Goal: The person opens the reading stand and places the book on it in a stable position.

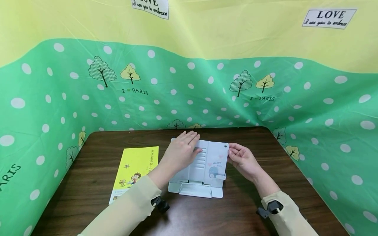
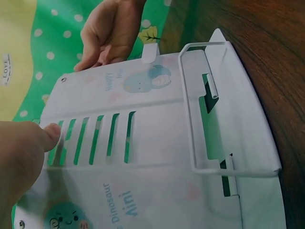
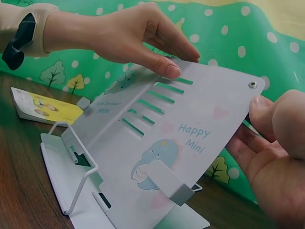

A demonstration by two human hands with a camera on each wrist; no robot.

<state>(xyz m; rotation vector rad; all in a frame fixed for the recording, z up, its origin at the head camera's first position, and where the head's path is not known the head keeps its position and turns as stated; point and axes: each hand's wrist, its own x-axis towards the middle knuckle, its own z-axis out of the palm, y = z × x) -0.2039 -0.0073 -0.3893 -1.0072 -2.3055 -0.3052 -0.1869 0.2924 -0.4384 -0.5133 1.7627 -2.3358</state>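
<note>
A white metal book stand [image 1: 215,152] with printed cartoon dinosaurs and a row of slots leans back on its base. My left hand [image 1: 182,151] holds its top edge, the thumb [image 3: 167,68] on the front face by the slots and the other fingers reaching over behind. At the upper right corner, my right hand [image 1: 242,160] pinches the side edge, thumb near the metal rivet [image 3: 253,85] and fingers partly hidden behind the panel. A wire holder [image 2: 190,119] stands out along the bottom ledge, and a white page clip [image 3: 169,183] sticks out from the right side.
A yellow book [image 1: 130,164] lies on the dark wooden table [image 1: 200,216] left of the stand, partly covered by the left forearm. Green and yellow patterned cloth [image 1: 189,91] hangs behind the table and at both sides.
</note>
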